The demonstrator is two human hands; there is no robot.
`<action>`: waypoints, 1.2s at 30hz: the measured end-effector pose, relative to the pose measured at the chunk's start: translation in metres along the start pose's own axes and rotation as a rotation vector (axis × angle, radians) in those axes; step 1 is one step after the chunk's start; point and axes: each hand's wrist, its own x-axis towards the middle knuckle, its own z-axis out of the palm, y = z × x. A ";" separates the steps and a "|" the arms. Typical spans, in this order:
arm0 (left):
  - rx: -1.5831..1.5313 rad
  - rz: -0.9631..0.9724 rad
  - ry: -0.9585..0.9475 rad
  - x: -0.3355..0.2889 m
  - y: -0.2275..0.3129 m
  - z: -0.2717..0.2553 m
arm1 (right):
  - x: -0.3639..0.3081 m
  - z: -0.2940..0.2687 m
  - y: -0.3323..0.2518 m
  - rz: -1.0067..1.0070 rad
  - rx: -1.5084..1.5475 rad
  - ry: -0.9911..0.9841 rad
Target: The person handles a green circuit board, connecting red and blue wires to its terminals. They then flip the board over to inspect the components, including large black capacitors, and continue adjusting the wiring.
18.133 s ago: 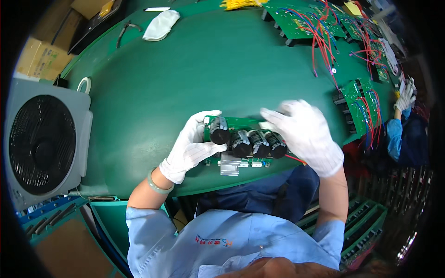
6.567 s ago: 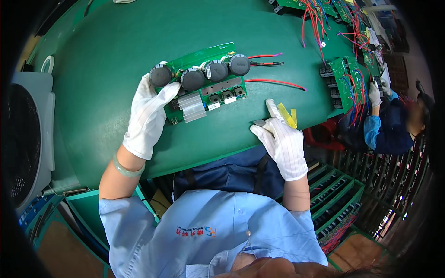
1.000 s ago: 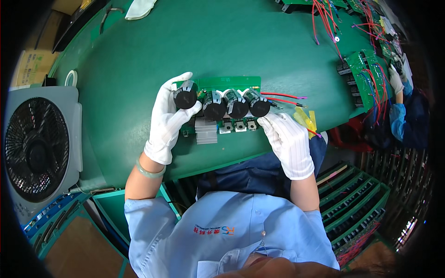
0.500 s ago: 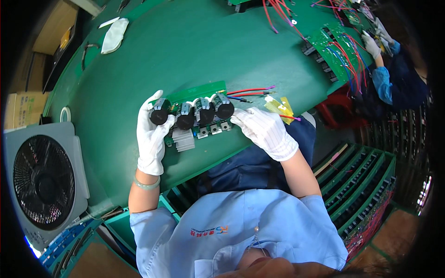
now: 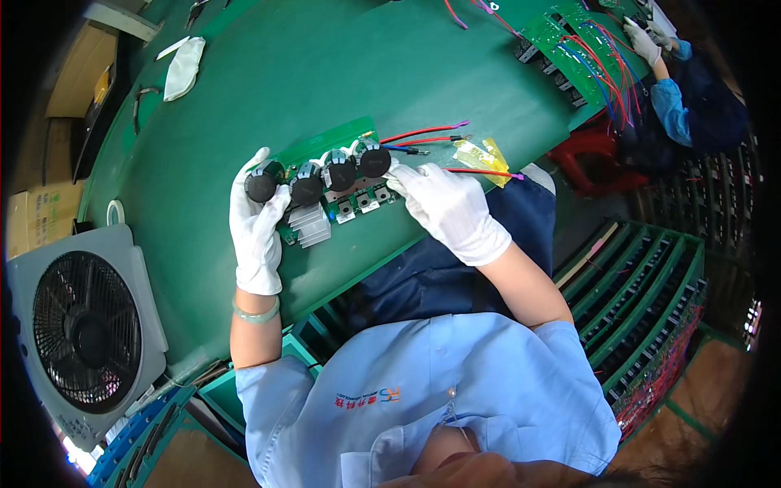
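A green circuit board (image 5: 324,145) lies at the near side of the table. Several black cylindrical capacitors (image 5: 340,170) stand in a row on it, with a finned metal heat sink (image 5: 310,225) at its near left corner. My white-gloved left hand (image 5: 258,224) grips the board's left end, fingers and thumb around the leftmost capacitor. At the right end, my gloved right hand (image 5: 446,207) has its fingers pinched at the board's edge beside the rightmost capacitor; the fingertips are partly hidden. Red and blue wires (image 5: 423,132) run rightward from the board, and one red wire (image 5: 488,172) emerges beyond my right hand.
Yellow tape (image 5: 490,163) lies by the wires. A grey fan (image 5: 89,325) stands at the left, and a white glove (image 5: 185,69) lies far left. Another wired board (image 5: 561,61) sits far right, near a co-worker's gloved hands (image 5: 644,42). Green racks of boards (image 5: 643,301) stand lower right.
The whole view has shifted and turned slightly. Both hands stay at the board's ends. More of the red wire beyond my right hand now shows.
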 end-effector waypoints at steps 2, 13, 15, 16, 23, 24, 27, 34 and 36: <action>-0.010 0.000 0.005 -0.001 0.001 0.002 | -0.001 0.003 0.007 -0.004 0.103 0.017; -0.009 -0.002 -0.003 0.000 0.000 0.000 | 0.002 0.003 0.019 -0.048 0.169 -0.050; -0.005 -0.003 -0.002 0.000 0.000 0.002 | 0.002 0.002 0.021 -0.055 0.186 -0.060; -0.005 -0.004 -0.004 0.001 0.000 0.001 | 0.002 0.003 0.022 -0.061 0.186 -0.054; 0.014 0.025 0.001 -0.002 0.002 0.000 | 0.006 0.003 0.022 -0.089 0.232 -0.008; 0.024 0.028 0.016 -0.002 0.004 0.004 | 0.006 0.004 0.023 -0.091 0.229 -0.002; 0.033 0.024 0.013 -0.001 -0.001 0.004 | 0.001 0.006 0.027 -0.104 0.188 -0.017; 0.092 0.040 -0.008 -0.001 -0.004 -0.002 | 0.002 0.006 0.026 -0.177 0.121 -0.003; 0.083 0.038 -0.014 -0.001 -0.004 -0.002 | 0.001 0.005 0.026 -0.142 0.136 -0.002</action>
